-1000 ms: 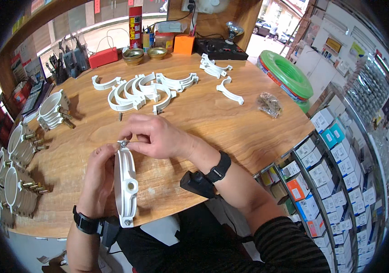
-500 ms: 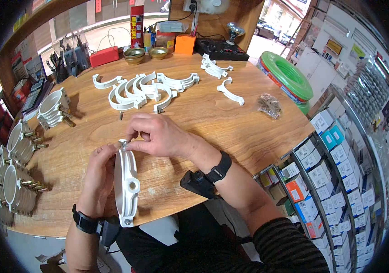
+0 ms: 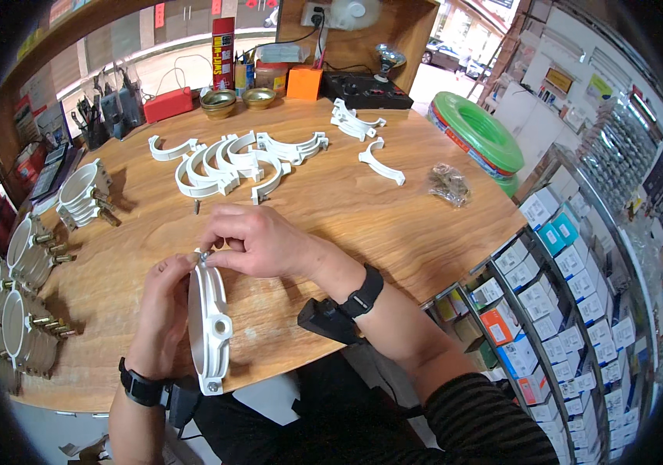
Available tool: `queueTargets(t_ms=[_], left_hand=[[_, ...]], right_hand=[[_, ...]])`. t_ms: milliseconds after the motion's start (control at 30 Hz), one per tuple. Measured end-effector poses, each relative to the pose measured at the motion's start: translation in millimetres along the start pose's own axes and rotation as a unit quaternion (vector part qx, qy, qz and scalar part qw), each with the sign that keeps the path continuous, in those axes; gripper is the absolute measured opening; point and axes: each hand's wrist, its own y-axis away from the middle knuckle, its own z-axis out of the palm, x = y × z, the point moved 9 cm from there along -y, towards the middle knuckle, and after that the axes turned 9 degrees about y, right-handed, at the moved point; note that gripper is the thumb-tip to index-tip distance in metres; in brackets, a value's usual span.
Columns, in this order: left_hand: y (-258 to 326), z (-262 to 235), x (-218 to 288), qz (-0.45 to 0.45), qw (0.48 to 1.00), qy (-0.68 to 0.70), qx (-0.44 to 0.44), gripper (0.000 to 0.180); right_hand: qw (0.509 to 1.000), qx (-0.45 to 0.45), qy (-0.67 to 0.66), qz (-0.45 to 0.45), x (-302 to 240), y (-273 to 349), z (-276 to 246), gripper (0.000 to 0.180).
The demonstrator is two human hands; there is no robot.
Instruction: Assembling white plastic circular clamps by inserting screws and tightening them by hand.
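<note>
A white plastic pipe clamp [image 3: 216, 341] stands on edge near the table's front. It has a threaded hole in its side and a screw [image 3: 213, 387] in its lower lug. My left hand [image 3: 162, 302] is closed round its far left side, thumb and fingertips at the upper lug. My right hand [image 3: 258, 239] comes over from the right, thumb and forefinger pinched on a small metal screw [image 3: 204, 256] at that lug; the fingertips partly hide it. Beyond my hands lie several loose white clamp halves [image 3: 227, 163], and a small dark screw [image 3: 197, 208] near them.
Assembled clamps with brass-coloured bolts [image 3: 29, 329] stand stacked along the left edge. A bag of small metal parts [image 3: 448, 184] lies right. At the back are brass bowls [image 3: 218, 103], a red spray can [image 3: 224, 54] and an orange box [image 3: 303, 82]. Green hose coils [image 3: 477, 128] and boxed shelves [image 3: 537, 298] flank the table's right.
The whole view has shifted slightly, so things sit a little lower and further left. Both hands keep their hold at the clamp's upper lug; the right fingers have shifted slightly around the screw.
</note>
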Motion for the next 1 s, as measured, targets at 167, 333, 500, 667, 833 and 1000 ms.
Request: queueTargets(t_ms=[167,333,500,667,833,1000], left_hand=[[3,6,3,-0.004,0.999,-0.031,0.014,0.015],[3,7,2,-0.013,1.000,-0.023,0.013,0.016],[3,4,0,-0.017,0.999,-0.020,0.019,0.016],[4,4,-1,-0.025,1.000,-0.003,0.014,0.014],[3,3,-2,-0.024,1.000,0.000,0.011,0.014],[1,3,-6,-0.037,0.999,0.014,0.009,0.015]], right_hand=[[1.000,0.003,0.001,0.010,-3,-2,-4,0.017],[1.000,0.015,0.012,-0.016,-3,-1,-4,0.016],[1.000,0.017,0.010,-0.011,-4,-1,-4,0.015],[1.000,0.011,0.018,-0.016,-4,0,-5,0.015],[0.999,0.021,0.015,-0.024,-6,-1,-4,0.017],[0.999,0.027,0.020,-0.038,-6,0,-7,0.018]])
